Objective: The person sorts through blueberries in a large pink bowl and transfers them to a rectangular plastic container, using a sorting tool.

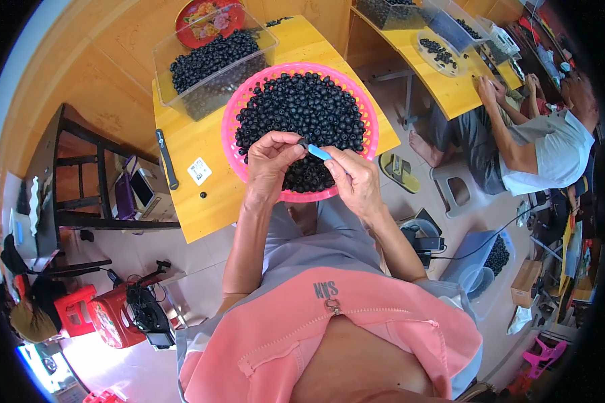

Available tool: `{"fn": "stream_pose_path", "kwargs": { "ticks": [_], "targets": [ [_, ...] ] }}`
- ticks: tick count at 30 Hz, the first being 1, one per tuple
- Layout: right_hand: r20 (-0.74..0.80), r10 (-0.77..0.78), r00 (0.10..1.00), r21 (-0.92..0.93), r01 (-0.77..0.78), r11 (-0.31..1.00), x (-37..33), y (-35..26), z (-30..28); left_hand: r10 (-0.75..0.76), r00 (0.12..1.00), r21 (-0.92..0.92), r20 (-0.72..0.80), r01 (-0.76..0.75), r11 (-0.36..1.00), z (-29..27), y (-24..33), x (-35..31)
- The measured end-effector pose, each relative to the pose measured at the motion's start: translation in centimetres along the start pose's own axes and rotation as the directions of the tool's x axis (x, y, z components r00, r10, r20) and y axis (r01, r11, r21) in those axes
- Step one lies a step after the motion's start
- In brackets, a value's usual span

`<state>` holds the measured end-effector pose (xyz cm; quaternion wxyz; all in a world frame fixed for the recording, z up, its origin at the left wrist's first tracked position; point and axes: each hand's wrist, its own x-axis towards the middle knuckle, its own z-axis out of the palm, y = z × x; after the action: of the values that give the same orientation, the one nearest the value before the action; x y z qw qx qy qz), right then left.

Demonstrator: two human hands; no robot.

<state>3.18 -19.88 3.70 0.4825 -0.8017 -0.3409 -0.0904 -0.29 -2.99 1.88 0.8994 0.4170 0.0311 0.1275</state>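
Note:
A pink plastic basket (372, 124) on the yellow table holds a heap of small round black pieces (302, 104); some show a hole or ring in the middle. Over its near side, my left hand (273, 161) pinches one black piece (303, 142) between thumb and fingertips. My right hand (355, 176) grips a small blue-handled tool (320, 153). The tool's far end meets the pinched piece; its tip is too small to make out. Behind the basket, to the left, stands a clear plastic bin (215, 91) heaped with similar black pieces.
The yellow table (202, 208) bears a dark strap-like object (167, 159), a white card (199, 171) and one loose black piece (203, 195). A red floral tray (208, 21) leans behind the bin. At right, another person (538, 144) sits by a second yellow table (454, 94).

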Motion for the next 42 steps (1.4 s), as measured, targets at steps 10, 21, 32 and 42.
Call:
{"fn": "stream_pose_path", "kwargs": {
  "ticks": [10,21,32,42],
  "targets": [
    [0.017,-0.095,0.995,-0.010,0.095,0.995,0.6,0.4,-0.5,-0.038,0.997,-0.092,0.070,0.044,0.995,0.0,0.7,-0.5],
    [0.041,-0.043,0.998,-0.015,0.044,0.999,1.2,0.6,-1.5,-0.007,0.990,-0.223,0.143,0.039,0.974,-0.1,1.8,-0.8],
    [0.014,-0.109,0.994,0.003,0.109,0.994,1.0,-1.6,-1.5,0.060,0.994,-0.119,0.090,-0.049,0.992,0.7,1.2,-0.5],
    [0.033,-0.043,0.999,-0.165,0.048,0.985,0.7,1.7,-0.9,0.050,0.963,-0.220,0.265,0.010,0.975,0.7,2.2,-1.4]
  ]
}}
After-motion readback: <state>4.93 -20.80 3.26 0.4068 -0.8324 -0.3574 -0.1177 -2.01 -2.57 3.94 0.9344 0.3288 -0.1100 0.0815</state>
